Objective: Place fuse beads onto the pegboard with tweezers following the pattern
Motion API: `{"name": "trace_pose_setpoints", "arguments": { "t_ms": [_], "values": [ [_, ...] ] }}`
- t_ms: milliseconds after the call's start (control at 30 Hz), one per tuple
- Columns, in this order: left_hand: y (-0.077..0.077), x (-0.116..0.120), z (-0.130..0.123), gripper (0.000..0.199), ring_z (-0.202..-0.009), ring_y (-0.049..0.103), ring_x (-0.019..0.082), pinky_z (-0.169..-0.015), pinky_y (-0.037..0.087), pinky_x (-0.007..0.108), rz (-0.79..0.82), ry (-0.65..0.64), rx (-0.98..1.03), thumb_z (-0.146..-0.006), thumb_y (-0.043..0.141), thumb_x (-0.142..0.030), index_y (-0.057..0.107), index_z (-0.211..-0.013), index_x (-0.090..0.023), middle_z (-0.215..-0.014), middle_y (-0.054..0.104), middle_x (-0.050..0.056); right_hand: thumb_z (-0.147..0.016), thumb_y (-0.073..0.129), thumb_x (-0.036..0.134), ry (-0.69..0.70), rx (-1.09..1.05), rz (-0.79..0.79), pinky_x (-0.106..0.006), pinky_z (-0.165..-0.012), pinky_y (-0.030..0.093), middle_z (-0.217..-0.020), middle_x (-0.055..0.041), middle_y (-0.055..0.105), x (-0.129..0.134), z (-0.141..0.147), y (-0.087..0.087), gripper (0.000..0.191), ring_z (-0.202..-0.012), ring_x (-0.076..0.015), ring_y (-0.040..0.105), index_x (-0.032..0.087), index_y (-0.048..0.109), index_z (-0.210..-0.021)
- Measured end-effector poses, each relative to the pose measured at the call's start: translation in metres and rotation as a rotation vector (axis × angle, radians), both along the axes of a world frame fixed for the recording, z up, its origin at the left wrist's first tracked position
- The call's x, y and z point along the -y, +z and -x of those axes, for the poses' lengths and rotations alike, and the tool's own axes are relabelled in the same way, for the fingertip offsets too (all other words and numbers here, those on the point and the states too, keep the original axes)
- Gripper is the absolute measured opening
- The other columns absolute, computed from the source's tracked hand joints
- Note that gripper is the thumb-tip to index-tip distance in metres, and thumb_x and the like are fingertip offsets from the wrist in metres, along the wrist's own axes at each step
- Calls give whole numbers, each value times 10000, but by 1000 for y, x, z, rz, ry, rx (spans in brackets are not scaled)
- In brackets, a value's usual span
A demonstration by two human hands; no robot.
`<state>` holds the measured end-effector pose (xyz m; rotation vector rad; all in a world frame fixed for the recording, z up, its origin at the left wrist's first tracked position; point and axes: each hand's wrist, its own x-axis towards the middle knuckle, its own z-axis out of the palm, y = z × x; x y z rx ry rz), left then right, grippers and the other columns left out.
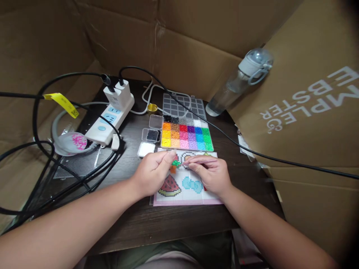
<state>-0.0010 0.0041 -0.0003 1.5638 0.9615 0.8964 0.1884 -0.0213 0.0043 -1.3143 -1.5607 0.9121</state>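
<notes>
My left hand (153, 170) is closed, thumb on top, on a small orange and green bead piece (173, 169), partly hidden by the fingers. My right hand (213, 175) pinches slim tweezers (199, 162), whose tips point left and meet the green part of the piece. Whether the tips grip a bead is too small to tell. Beneath both hands lies a pattern sheet (193, 198) with a watermelon slice (169, 186), a light blue bow (192, 184) and other pixel designs, some covered by my hands. Just beyond it sits a compartment box of coloured beads (187, 135).
Small clear boxes hold white beads (146, 149) and black beads (152, 135). On the left are a power strip (108, 123), looping black cables (36, 123) and a round tub with pink beads (79, 142). A water bottle (235, 84) leans against the cardboard wall (308, 119).
</notes>
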Motion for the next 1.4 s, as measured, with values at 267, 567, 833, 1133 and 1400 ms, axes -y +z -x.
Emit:
{"name": "trace_pose_setpoints", "arguments": {
  "t_ms": [267,567,833,1133,1400],
  "values": [
    [-1,1,0,489,-461,322,84,-445,287,217,4,0,1,-924,358,-465,359,-529,-176,-492,344,-45,-742,673,171,14,14,-7,-287,-759,554,-788,-33,738,1,0,-2,93,-793,-182,689,221,749,-761],
    [1,1,0,483,-444,315,87,-433,288,215,7,1,1,-922,358,-455,353,-524,-183,-480,338,-49,-746,671,184,17,18,-3,-313,-764,558,-790,-34,737,0,0,-3,90,-793,-192,688,229,747,-762],
    [3,0,0,474,-453,327,90,-434,290,214,13,-7,-15,-921,358,-452,358,-530,-183,-488,352,-44,-742,679,199,8,-21,11,-312,-740,560,-778,-42,736,1,-1,0,65,-773,-192,688,213,743,-740],
    [5,2,0,472,-475,349,103,-465,306,227,35,2,-57,-919,336,-470,374,-545,-183,-504,368,-36,-742,677,259,-137,-53,-53,-295,-682,543,-763,-52,734,-35,3,19,92,-717,-188,677,195,741,-729],
    [6,2,0,469,-506,354,116,-505,314,242,34,2,-52,-916,317,-483,338,-551,-191,-520,351,-33,-727,635,287,-209,-99,-54,-290,-725,504,-797,-61,720,-100,29,13,158,-784,-186,648,168,727,-677]
  ]
}}
